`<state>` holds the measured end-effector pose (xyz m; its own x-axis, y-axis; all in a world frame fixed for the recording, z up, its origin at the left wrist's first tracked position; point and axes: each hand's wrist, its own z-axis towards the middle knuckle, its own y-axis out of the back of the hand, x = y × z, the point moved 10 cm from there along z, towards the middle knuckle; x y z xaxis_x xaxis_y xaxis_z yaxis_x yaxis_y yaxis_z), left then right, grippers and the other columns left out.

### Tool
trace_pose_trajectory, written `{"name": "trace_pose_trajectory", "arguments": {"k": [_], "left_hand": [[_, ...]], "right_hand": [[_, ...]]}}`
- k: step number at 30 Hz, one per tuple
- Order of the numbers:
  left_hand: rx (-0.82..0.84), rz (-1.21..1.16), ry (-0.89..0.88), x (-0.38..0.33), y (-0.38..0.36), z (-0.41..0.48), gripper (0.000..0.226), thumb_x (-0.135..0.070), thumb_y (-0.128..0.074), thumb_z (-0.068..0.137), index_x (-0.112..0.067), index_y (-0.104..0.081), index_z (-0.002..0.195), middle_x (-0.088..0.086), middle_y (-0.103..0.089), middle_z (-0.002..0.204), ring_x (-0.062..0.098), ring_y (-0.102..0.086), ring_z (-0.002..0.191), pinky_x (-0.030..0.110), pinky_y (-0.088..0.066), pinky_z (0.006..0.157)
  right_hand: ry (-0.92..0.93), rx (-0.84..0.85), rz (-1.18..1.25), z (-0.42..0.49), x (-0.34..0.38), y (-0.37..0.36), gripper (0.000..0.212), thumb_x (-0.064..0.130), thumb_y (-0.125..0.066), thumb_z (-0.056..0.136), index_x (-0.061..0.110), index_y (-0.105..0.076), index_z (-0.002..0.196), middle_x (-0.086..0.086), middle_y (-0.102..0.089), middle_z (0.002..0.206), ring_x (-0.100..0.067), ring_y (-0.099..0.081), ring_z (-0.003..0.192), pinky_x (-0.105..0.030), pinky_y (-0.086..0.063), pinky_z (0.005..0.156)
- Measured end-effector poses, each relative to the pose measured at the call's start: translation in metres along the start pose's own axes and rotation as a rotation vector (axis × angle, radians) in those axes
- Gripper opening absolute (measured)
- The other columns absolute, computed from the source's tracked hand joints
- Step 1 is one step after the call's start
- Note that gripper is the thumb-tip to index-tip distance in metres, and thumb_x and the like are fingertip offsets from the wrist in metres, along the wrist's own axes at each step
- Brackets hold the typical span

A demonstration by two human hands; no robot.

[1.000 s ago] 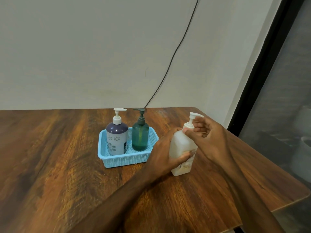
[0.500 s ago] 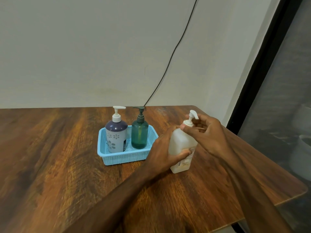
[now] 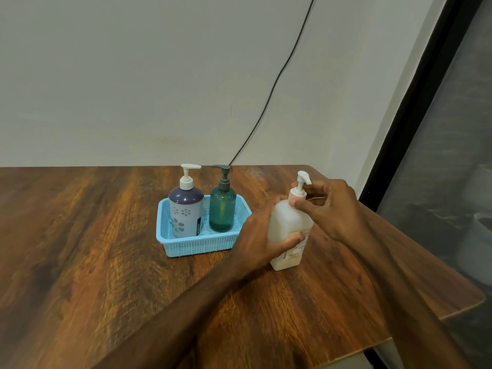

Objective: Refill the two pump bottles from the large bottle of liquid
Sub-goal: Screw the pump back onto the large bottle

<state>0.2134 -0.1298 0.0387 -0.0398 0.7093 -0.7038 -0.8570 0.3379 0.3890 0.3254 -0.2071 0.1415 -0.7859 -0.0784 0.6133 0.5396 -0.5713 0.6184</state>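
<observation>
A large white bottle (image 3: 286,222) with a white pump head stands upright on the wooden table (image 3: 93,249). My left hand (image 3: 259,235) grips its body from the left, thumb across the label. My right hand (image 3: 330,206) pinches the pump collar at the bottle's neck. To the left, a light blue basket (image 3: 197,242) holds two upright pump bottles: a purple and white flowered bottle (image 3: 185,211) and a translucent green bottle (image 3: 222,209).
A black cable (image 3: 277,78) runs down the wall to the table's back edge. The table's right edge and rounded corner (image 3: 474,302) lie close to my right forearm. A dark window frame and pale objects stand beyond on the right.
My right hand has turned at the neck of the large bottle, and the pump nozzle now points right instead of toward the far right back. My left hand keeps its grip.
</observation>
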Motion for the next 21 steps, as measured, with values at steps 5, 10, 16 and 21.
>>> {"name": "trace_pose_trajectory", "arguments": {"k": [5,10,16,21], "left_hand": [[0.006,-0.029,0.008,0.000,0.001,0.000,0.070,-0.080,-0.069,0.079,-0.055,-0.040,0.137,-0.023,-0.065,0.127,-0.001,-0.067,0.112,0.032,-0.065,0.084],[0.000,-0.010,0.010,0.000,0.000,0.000,0.071,-0.075,-0.074,0.080,-0.061,-0.035,0.138,-0.023,-0.063,0.129,0.000,-0.066,0.113,0.034,-0.065,0.085],[0.009,-0.010,0.017,0.002,-0.001,-0.001,0.076,-0.070,-0.076,0.081,-0.054,-0.036,0.144,-0.020,-0.063,0.133,0.004,-0.066,0.116,0.037,-0.064,0.088],[0.017,-0.006,0.035,0.002,-0.002,0.000,0.077,-0.072,-0.075,0.080,-0.051,-0.037,0.144,-0.018,-0.063,0.133,0.006,-0.066,0.115,0.039,-0.064,0.088]], "right_hand": [[-0.004,-0.092,-0.102,-0.003,0.002,0.003,0.039,0.041,-0.087,0.072,0.020,-0.073,0.102,0.010,-0.072,0.092,-0.001,-0.065,0.080,-0.011,-0.049,0.065],[-0.036,0.047,0.150,-0.002,-0.007,-0.004,0.044,0.034,-0.076,0.087,0.021,-0.065,0.127,0.009,-0.070,0.117,-0.006,-0.066,0.108,-0.032,-0.056,0.094],[-0.039,-0.114,0.124,-0.002,-0.007,0.004,0.045,0.031,-0.088,0.074,0.015,-0.070,0.112,0.007,-0.072,0.098,-0.008,-0.069,0.087,-0.023,-0.059,0.076],[-0.023,-0.018,0.220,0.001,-0.007,-0.001,0.052,0.023,-0.080,0.084,0.015,-0.061,0.131,0.005,-0.069,0.113,-0.009,-0.066,0.105,-0.028,-0.057,0.091]]}}
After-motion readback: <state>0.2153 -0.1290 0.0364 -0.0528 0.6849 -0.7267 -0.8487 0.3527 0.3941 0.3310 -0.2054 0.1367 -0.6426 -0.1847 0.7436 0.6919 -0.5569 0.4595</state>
